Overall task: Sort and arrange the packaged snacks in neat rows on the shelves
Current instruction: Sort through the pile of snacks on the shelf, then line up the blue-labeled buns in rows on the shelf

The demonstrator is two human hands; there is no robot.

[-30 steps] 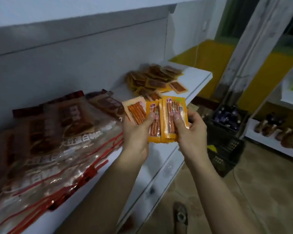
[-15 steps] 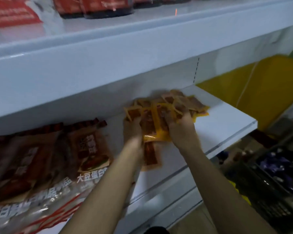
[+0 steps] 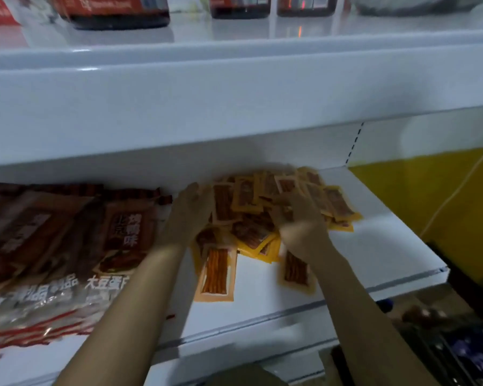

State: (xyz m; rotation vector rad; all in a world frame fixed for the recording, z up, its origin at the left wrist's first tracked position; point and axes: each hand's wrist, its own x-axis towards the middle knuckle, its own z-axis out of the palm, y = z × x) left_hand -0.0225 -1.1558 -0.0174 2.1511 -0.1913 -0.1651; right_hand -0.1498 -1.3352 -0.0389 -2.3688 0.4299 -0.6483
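Between your two hands lies the pile of orange snack packets (image 3: 279,207), heaped loosely toward the back of the white shelf (image 3: 374,246). Your left hand (image 3: 188,215) rests at the pile's left edge with fingers fairly straight, holding nothing that I can make out. Your right hand (image 3: 300,221) sits on top of the heap; its fingers are blurred, so I cannot tell whether they grasp a packet or just press down. Two packets have slid forward of the pile: one (image 3: 216,271) just below your left wrist, one (image 3: 297,270) partly under your right wrist. To the left of your left hand lie big brown bags (image 3: 67,240). These packets look light, thin, floppy and slick, so they will likely skid and fan out. Pinch each by a sealed short end, or square several together between flat palms.
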